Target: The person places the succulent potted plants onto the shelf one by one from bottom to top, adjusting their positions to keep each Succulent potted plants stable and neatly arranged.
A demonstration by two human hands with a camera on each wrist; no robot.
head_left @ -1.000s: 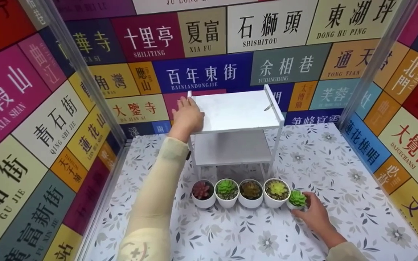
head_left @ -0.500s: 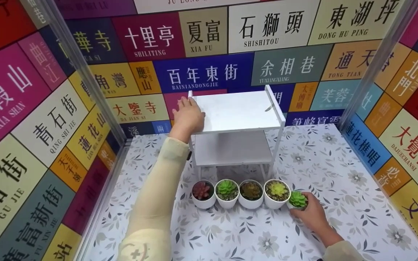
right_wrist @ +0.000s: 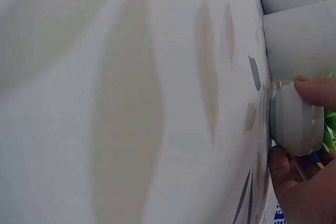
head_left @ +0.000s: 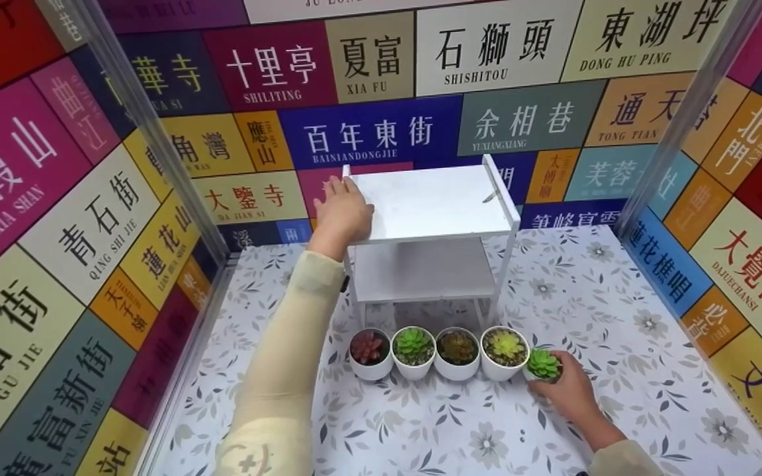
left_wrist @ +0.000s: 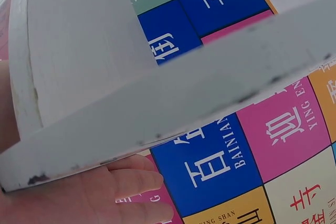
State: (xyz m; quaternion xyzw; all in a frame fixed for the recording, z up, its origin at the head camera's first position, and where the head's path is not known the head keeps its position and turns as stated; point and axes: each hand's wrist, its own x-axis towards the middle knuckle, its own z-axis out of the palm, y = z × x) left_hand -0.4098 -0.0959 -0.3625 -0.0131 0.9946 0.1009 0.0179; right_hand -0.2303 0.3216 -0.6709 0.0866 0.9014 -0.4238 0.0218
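Observation:
At the left end of a white two-tier shelf [head_left: 430, 201], the left hand [head_left: 343, 211] grips the top's side edge; in the left wrist view its fingers lie beside the white side bar [left_wrist: 210, 85]. The right hand [head_left: 573, 391] holds a small white pot with a bright green succulent [head_left: 544, 363], thumb on the near side. The right wrist view has that small pot [right_wrist: 296, 119] on the patterned surface, between thumb and fingers. To its left, in a row before the shelf, stand pots with yellow-green [head_left: 506, 344], brown [head_left: 458, 347], green [head_left: 414, 342] and dark red [head_left: 369, 346] succulents.
A white cloth [head_left: 526, 430] with grey leaves and flowers covers the table. Colourful sign-patterned panels [head_left: 368, 132] stand behind and on both sides, with clear strips at the corners. The shelf's lower tier [head_left: 424, 268] is behind the row.
The right hand and the small green succulent have shifted very slightly to the right since the earliest frame. The left hand keeps its grip on the shelf, and the other pots stay in place.

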